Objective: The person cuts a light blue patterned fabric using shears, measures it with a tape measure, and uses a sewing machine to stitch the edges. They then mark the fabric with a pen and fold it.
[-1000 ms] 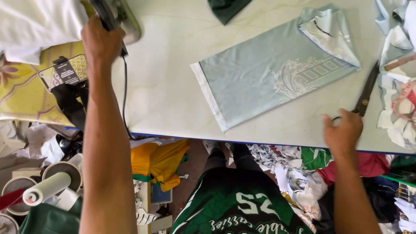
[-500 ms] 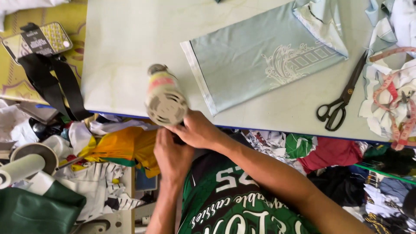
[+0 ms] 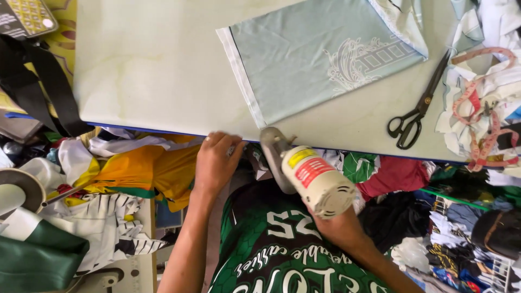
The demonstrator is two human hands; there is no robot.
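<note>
Below, the left hand (image 3: 217, 163) rests curled at the table (image 3: 152, 81) edge; the right hand, mostly hidden, seemingly grips a cream cutting machine (image 3: 309, 176) bearing yellow and red labels.

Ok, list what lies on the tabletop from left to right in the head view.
Black strap → pale green fabric panel → black scissors → pile of white scraps with a pink measuring tape.
</note>
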